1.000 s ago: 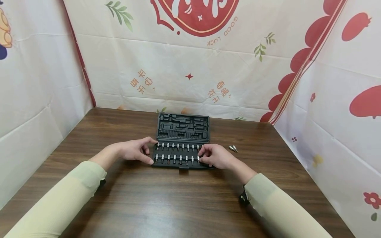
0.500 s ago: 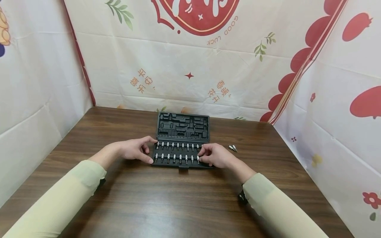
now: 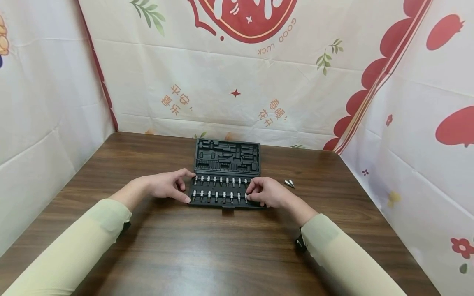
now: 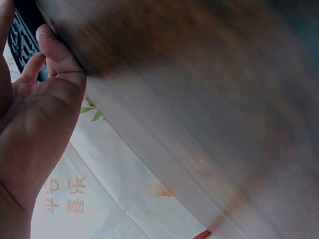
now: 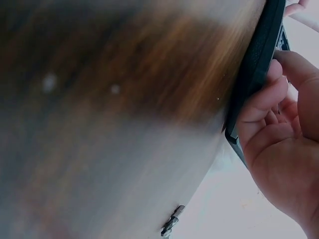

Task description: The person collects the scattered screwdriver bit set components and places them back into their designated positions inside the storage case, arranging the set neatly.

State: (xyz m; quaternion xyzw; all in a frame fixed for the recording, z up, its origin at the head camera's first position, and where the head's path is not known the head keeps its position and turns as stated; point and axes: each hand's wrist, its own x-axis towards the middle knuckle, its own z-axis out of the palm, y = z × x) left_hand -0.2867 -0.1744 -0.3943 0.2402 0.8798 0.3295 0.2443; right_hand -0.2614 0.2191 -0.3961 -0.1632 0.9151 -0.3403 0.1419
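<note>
An unfolded black plastic case (image 3: 222, 204) lies on the table, its lid (image 3: 227, 156) laid back behind it. Two rows of silver bit sockets (image 3: 224, 196) stand in its tray. My right hand (image 3: 272, 193) pinches the rightmost visible bit socket (image 3: 246, 196) of the front row with thumb and index finger. My left hand (image 3: 166, 185) touches the case's left edge, thumb near the front corner and index finger near the hinge. In the left wrist view the left hand (image 4: 40, 114) shows its palm side. In the right wrist view the right hand (image 5: 279, 124) overlaps the case.
Two loose bit sockets (image 3: 289, 183) lie on the brown wooden table (image 3: 207, 255) to the right of the case. Printed cloth (image 3: 237, 111) hangs behind the table and along both sides. Dark bands sit at both wrists.
Both hands stay almost in place, the right still pinching the bit socket in the front row. The whole head view has shifted only slightly.
</note>
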